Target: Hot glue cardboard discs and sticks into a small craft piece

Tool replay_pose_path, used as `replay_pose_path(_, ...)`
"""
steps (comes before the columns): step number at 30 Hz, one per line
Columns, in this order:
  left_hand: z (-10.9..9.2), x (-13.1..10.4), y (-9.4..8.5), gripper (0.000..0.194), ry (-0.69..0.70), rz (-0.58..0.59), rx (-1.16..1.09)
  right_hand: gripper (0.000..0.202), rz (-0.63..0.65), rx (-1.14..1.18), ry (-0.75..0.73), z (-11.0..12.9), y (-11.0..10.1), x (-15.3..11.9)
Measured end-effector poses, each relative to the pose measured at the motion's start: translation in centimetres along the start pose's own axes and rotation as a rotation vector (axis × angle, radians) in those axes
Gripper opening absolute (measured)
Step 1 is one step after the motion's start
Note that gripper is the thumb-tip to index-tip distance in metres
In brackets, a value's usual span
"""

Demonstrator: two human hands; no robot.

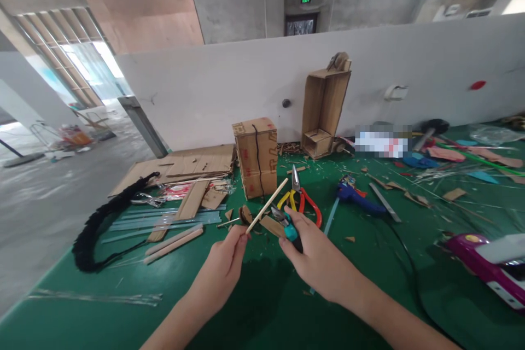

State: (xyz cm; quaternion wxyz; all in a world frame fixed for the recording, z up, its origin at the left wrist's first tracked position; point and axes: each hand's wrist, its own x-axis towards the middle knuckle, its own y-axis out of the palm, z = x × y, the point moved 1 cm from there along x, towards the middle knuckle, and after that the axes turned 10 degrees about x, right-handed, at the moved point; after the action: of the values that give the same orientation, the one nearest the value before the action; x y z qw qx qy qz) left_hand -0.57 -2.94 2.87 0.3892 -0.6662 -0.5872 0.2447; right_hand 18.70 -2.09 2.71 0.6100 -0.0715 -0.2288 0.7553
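My left hand point(230, 256) pinches the lower end of a thin wooden stick point(267, 205), which slants up to the right. In my right hand point(314, 249) is a pair of diagonal cutters point(290, 227) with teal and black handles, its jaws close to the stick but apart from it. Just beyond both hands lie long-nose pliers point(296, 180) with red and yellow handles. A small cardboard box point(257, 159) stands upright behind the stick, a black cord down its front. Near my left fingertips rests a small brown cardboard wheel point(245, 215), partly hidden.
A tall open cardboard frame point(326, 106) stands against the white partition point(205, 93). To the right are a blue glue gun point(361, 198) with its cable and a magenta machine point(484, 262). Glue sticks point(164, 220), cardboard sheets point(197, 159) and a black fuzzy strip point(88, 235) lie left.
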Motion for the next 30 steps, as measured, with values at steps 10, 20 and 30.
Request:
replay_pose_path(10,0.4,-0.1,0.5,0.021,0.061,0.057,0.206,0.058,0.058,-0.011,-0.029,0.2,0.4,-0.3)
replay_pose_path(20,0.4,-0.3,1.0,0.022,0.021,0.071,0.145,0.035,0.093,-0.136,-0.057,1.0,0.1,0.9)
replay_pose_path(30,0.1,-0.9,0.8,0.022,-0.009,0.025,0.043,0.052,0.175,-0.013,-0.043,0.2,-0.1,1.2)
